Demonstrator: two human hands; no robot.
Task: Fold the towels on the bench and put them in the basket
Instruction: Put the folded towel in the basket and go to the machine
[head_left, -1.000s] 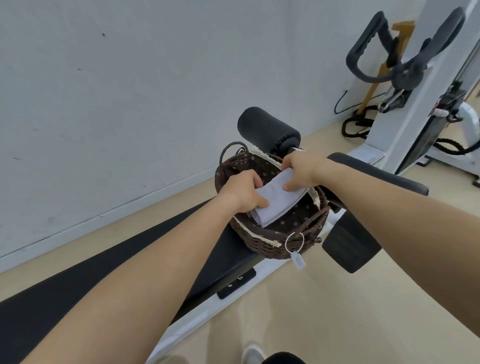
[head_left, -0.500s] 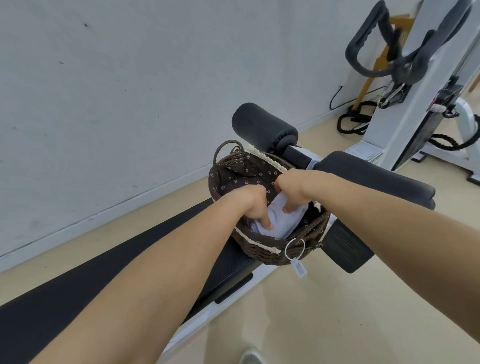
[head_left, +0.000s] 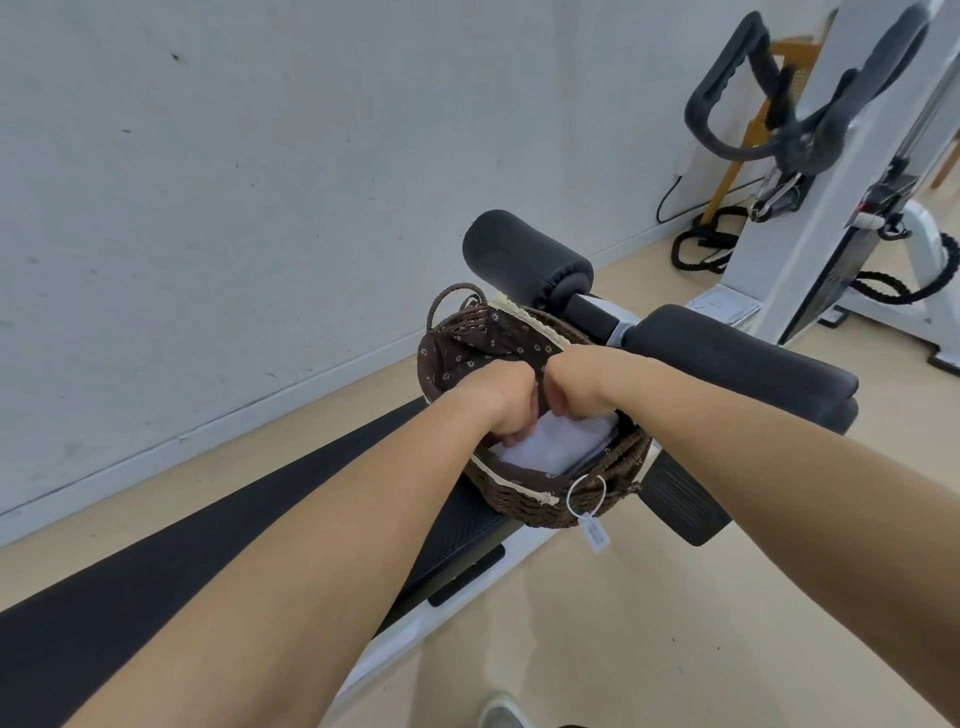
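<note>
Towel (head_left: 551, 448) (white) in basket (head_left: 519, 500); left hand (head_left: 506, 397), right hand (head_left: 577, 382) pinch it, fingers curled.

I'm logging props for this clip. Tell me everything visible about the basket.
The basket is oval, brown woven wicker, lined with flower-print cloth edged in cream. A loop handle rises at its far end; a ringed white tag hangs off its near wall. It sits upright on the black bench. Inside lies a folded white towel, held by the left hand and right hand.

Forearms outstretched, left hand (head_left: 498, 400) and right hand (head_left: 577, 385) close together, fingers curled down
</note>
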